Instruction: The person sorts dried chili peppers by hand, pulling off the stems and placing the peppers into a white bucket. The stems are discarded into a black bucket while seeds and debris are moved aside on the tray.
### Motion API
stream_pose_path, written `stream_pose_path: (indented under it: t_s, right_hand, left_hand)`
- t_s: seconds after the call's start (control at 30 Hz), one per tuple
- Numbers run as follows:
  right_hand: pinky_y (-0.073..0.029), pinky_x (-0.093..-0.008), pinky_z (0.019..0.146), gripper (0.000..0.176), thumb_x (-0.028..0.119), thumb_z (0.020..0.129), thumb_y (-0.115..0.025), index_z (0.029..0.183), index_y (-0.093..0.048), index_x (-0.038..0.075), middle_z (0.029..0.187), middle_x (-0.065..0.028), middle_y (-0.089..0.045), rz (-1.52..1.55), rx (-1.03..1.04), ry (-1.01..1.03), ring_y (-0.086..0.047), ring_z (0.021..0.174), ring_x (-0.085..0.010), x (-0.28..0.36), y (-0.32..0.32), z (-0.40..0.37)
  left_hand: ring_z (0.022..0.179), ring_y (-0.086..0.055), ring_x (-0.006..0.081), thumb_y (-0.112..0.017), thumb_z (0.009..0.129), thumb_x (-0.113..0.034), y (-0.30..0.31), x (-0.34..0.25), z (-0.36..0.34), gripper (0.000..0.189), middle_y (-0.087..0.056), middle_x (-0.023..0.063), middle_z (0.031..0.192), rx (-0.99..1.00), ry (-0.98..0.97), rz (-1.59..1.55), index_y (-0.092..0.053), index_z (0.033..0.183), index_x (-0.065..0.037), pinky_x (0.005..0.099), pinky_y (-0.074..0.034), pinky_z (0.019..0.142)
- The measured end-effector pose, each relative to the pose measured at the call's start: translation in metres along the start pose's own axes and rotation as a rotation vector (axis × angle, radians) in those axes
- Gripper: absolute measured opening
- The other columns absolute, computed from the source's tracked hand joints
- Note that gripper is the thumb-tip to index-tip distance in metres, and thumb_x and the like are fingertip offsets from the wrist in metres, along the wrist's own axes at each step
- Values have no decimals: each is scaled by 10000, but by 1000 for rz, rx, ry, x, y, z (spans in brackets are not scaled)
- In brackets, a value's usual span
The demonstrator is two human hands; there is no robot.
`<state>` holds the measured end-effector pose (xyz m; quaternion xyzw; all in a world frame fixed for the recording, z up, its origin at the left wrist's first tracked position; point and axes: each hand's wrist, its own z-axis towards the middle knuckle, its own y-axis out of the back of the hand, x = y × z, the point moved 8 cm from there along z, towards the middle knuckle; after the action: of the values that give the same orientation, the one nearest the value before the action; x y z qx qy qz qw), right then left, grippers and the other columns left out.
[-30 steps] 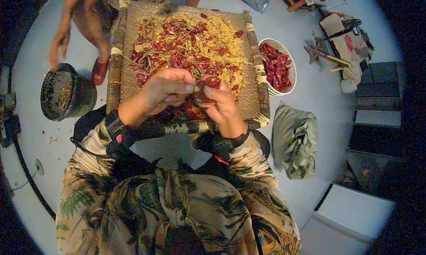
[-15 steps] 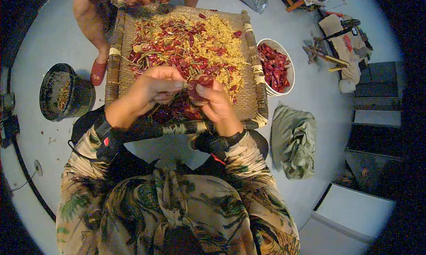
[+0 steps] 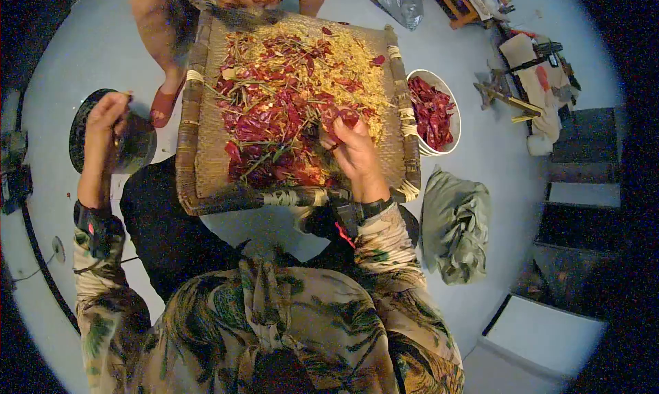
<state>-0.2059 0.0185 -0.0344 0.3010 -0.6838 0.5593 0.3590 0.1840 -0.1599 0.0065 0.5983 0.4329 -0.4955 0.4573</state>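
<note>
The right grip (image 3: 358,152) pinches a red chili (image 3: 349,116), the tray (image 3: 207,154) beneath presumably catching bits; left grip (image 3: 106,119), by the bucket (image 3: 141,145): closure unclear.

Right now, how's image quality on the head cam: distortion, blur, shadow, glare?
Head view: strong fisheye, room edges bowed, corners black and speckled with noise; head view: left hand looks slightly soft, so what it pinches is hard to make out; head view: dark trousers sink to near-black, little detail; head view: mild sheen on the grey plastic bag.
</note>
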Motion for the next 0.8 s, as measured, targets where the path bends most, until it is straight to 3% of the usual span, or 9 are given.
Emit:
stream_pose_path:
  t_s: [0.13, 0.23, 0.33, 0.37, 0.47, 0.53, 0.6, 0.73, 0.8]
  right_hand:
    - [-380, -261, 575, 188, 212, 860, -606, 976, -529, 87, 833, -3, -549, -42, -61, -34, -477, 676, -116, -7, 1, 2]
    - [-346, -261, 565, 170, 227, 865, -597, 948, -520, 101, 802, 9, -517, -33, -94, -30, -424, 636, -111, -10, 3, 5]
    - [-341, -256, 569, 151, 206, 877, -580, 971, -514, 106, 824, 6, -524, -13, -101, -40, -419, 652, -108, -9, 7, 6]
    - [-344, -256, 569, 143, 199, 881, -574, 972, -512, 107, 825, 4, -526, -5, -91, -32, -422, 654, -109, -8, 8, 8]
    - [-365, -263, 571, 104, 176, 894, -557, 955, -513, 103, 819, -5, -529, 26, -128, -24, -436, 661, -119, -12, 11, 10]
    - [-372, -263, 574, 104, 176, 894, -557, 950, -517, 98, 812, -9, -528, 33, -123, -26, -443, 665, -121, -14, 11, 11]
    - [-444, -278, 589, 136, 183, 892, -559, 977, -538, 80, 850, -38, -570, 29, -155, -42, -515, 695, -141, -19, 19, 11]
    - [-519, -316, 617, 185, 142, 872, -575, 1032, -548, 53, 920, -81, -609, -21, -207, -43, -581, 723, -179, -21, 28, 11]
    - [-518, -320, 620, 194, 123, 861, -583, 1035, -546, 46, 914, -86, -609, -17, -230, -51, -580, 717, -179, -21, 29, 10]
  left_hand:
    - [535, -409, 87, -579, 859, -211, 146, 73, 46, 162, -475, -50, 668, -334, -250, 316, -602, 842, -52, 227, -340, 486]
    - [553, -442, 95, -614, 824, -310, 228, 138, 65, 267, -489, -20, 669, -492, -84, 303, -580, 761, -53, 232, -373, 504]
    - [563, -485, 110, -627, 791, -389, 266, 189, 76, 353, -521, 10, 691, -273, 172, 486, -616, 827, -38, 249, -413, 524]
    - [583, -497, 114, -628, 784, -402, 267, 188, 74, 384, -537, 19, 708, -339, 106, 499, -629, 888, -32, 260, -424, 546]
    - [657, -541, 126, -632, 782, -384, 230, 149, 72, 430, -586, 43, 766, -494, -168, 795, -638, 1010, -20, 263, -447, 614]
    - [765, -583, 140, -628, 803, -288, 172, 117, 72, 343, -623, 56, 842, -338, -298, 716, -627, 1001, -8, 253, -459, 689]
    - [825, -603, 154, -616, 819, -203, 79, 76, 56, 274, -642, 68, 893, -120, -66, 379, -612, 996, 6, 266, -471, 727]
    - [814, -609, 203, -607, 828, -206, -92, 13, 10, 290, -638, 113, 883, 381, -27, 415, -579, 1014, 15, 337, -488, 689]
    - [880, -611, 320, -599, 814, -189, -151, -5, -8, 282, -623, 204, 949, 503, -468, 899, -566, 992, 28, 417, -487, 714]
